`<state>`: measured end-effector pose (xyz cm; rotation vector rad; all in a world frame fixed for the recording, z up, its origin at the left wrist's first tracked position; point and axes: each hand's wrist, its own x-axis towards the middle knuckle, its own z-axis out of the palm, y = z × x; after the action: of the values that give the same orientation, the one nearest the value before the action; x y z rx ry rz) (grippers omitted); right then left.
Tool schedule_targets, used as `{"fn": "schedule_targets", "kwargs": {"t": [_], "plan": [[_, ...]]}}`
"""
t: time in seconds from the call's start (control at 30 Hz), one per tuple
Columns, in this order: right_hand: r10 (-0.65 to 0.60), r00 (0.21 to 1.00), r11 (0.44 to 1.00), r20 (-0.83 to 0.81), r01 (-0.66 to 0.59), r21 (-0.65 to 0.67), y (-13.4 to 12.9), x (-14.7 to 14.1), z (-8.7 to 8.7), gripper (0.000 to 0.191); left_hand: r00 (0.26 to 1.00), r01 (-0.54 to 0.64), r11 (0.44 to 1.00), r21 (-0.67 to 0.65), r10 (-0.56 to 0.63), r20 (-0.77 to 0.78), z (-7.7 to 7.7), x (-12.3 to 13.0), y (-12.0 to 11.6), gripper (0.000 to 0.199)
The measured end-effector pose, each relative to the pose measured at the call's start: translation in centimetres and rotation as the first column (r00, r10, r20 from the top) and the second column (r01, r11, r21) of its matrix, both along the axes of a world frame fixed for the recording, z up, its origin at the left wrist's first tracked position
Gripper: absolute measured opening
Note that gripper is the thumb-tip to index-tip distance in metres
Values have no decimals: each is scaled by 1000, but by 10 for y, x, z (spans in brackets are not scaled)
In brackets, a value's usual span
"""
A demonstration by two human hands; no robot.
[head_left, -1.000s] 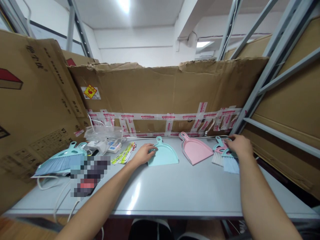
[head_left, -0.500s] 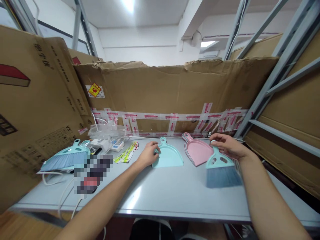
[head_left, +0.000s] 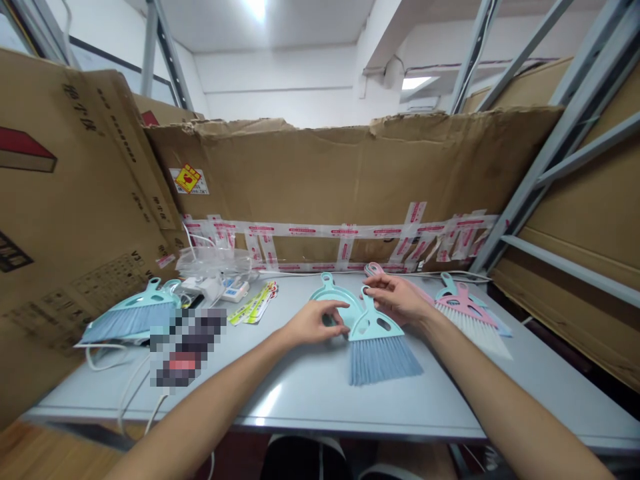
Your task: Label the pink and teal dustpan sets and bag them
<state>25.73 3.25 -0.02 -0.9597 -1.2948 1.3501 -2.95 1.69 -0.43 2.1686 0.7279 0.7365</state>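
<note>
The mint brush (head_left: 377, 335) is lying between the two hands, its ringed handle sitting at the fingertips of the right hand (head_left: 397, 299) and its blue bristles pointing toward the person. The right hand is pinching that handle between thumb and fingers, while the palm is staying well clear of the brush head. The left hand (head_left: 317, 322) is curving into a loose C, thumb and forefinger standing apart and gripping nothing; its tips are reaching to just beside the brush's left edge, and whether they are touching it cannot be told. Directly behind, a mint dustpan (head_left: 345, 293) is resting on the grey worktop (head_left: 300, 393), partly covered by the left fingers and the brush. A pink dustpan (head_left: 375, 269) is showing behind the right hand, which is hiding most of it. Farther right, beyond the right forearm, a pink brush (head_left: 463, 303) with white bristles is lying near a teal handle (head_left: 447, 285). Left of the left hand, some bright green-and-white cards (head_left: 255, 303) are lying fanned, and well apart, near the far left end, another mint brush (head_left: 135, 317) is resting with its blue bristles facing forward.
</note>
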Motion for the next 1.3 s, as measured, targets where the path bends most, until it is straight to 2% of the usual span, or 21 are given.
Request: {"fn": "schedule_targets", "kwargs": {"t": [0.1,0.27,0.33,0.4,0.5,0.63,0.7,0.77,0.87,0.93,1.07,1.2,1.3], "plan": [[-32,998,999,-51,33,15,2,-12,-7,50,998,9,994,-109,-2,65,0,0,0,55],[14,998,999,-61,-12,37,-1,-27,-13,49,998,-47,999,-4,47,-31,2,0,-3,57],[62,998,997,-29,-60,57,-3,-28,-12,53,996,-85,996,-16,84,-27,0,1,-2,51],[93,996,993,-1,-92,70,-6,-27,-11,59,990,-135,989,-62,137,33,-2,0,3,50],[116,992,990,51,-119,71,-7,-23,-10,65,948,-265,960,-95,277,156,-4,-3,11,50],[86,982,994,170,-97,57,-5,-20,-11,60,876,-410,907,-100,422,232,-5,-7,17,51],[50,980,995,195,-65,73,-4,-20,-13,54,866,-443,894,-69,447,223,-7,-8,19,55],[-7,984,994,177,-12,107,-2,-20,-14,51,858,-488,872,34,472,202,-12,-10,23,57],[-111,985,986,132,92,142,0,-18,-14,52,831,-556,806,202,539,138,-25,-14,34,56],[-179,977,975,118,160,156,2,-16,-13,53,826,-559,801,214,561,56,-35,-19,43,59],[-222,963,966,153,196,169,2,-15,-13,51,853,-503,844,186,519,-46,-44,-24,54,64],[-149,964,981,221,117,152,1,-19,-18,51,844,-520,836,173,535,-49,-39,-22,51,55],[-63,961,989,269,24,146,0,-24,-21,52,839,-531,838,127,541,-58,-34,-19,46,57]]}}
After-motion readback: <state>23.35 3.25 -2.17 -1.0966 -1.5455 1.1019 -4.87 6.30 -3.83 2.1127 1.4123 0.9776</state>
